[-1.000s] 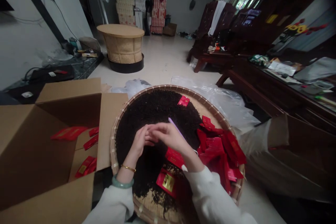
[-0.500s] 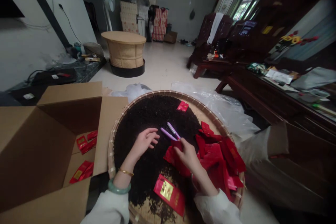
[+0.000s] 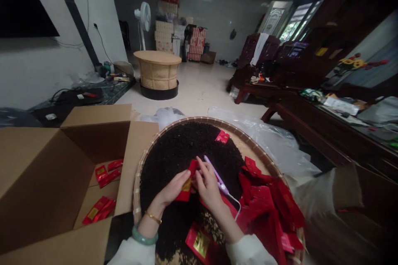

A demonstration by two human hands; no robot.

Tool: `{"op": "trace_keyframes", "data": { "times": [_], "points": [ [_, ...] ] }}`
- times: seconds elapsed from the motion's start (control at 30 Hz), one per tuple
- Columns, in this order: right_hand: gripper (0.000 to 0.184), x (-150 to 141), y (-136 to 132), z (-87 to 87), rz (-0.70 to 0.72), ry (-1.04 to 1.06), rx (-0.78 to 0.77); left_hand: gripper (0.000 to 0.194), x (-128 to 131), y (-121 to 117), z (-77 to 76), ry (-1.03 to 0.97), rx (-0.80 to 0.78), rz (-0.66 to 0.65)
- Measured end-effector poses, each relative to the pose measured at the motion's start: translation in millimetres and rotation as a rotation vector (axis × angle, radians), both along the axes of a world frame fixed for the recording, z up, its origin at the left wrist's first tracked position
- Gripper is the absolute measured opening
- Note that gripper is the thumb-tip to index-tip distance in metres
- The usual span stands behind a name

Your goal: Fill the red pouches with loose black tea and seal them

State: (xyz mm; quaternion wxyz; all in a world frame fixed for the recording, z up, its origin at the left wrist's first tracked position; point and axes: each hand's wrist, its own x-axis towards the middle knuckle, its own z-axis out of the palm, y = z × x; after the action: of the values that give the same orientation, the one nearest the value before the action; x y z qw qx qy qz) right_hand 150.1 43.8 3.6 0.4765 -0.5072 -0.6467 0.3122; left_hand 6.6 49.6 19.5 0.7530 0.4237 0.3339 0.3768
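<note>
My left hand (image 3: 172, 189) grips a red packet (image 3: 185, 190) with a gold label, held tilted above the dark, tea-like leaves (image 3: 168, 149). My right hand (image 3: 207, 182) closes on the packet's upper right side, its fingers partly hiding it. Just right of that hand lies a slim purple flat iron (image 3: 215, 172), its white cord (image 3: 236, 203) curling down toward me. Another gold-labelled red packet (image 3: 199, 242) rests below my hands. A small red packet (image 3: 222, 136) sits on the leaves near the far rim.
A round woven bamboo tray (image 3: 138, 182) bears the leaves and a heap of red packets (image 3: 264, 203) at its right. To the left stands an open cardboard box (image 3: 37, 174) with several red packets inside. Plastic sheeting (image 3: 267, 130) lies behind the tray; a dark wooden table (image 3: 314, 128) stands right.
The right hand has left the purple flat iron, which now lies on the tray. My left hand, empty before, now holds a red packet together with the right. The view has tilted up slightly.
</note>
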Motion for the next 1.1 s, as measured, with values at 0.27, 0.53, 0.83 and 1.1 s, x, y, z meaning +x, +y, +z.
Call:
{"op": "trace_keyframes", "data": {
  "times": [0.27, 0.53, 0.83, 1.1],
  "points": [
    [0.021, -5.8, 5.3, 9.7, -0.086, -0.154, 0.173, 0.061, 1.3, -0.2, -1.4, 0.053, -0.123, 0.137],
    [0.015, 5.0, 7.0, 37.4, 0.064, -0.369, 0.361, 0.052, -0.6, 0.5, -1.6, 0.041, -0.191, 0.074],
    [0.01, 15.0, -2.0, 47.6, 0.281, -0.351, 0.106, 0.049, 0.4, -0.1, 1.4, 0.008, -0.125, 0.068],
    [0.024, 16.7, -3.2, 54.3, 0.476, -0.235, -0.037, 0.056, 3.6, -1.4, -0.6, 0.11, 0.041, -0.004]
  ]
}}
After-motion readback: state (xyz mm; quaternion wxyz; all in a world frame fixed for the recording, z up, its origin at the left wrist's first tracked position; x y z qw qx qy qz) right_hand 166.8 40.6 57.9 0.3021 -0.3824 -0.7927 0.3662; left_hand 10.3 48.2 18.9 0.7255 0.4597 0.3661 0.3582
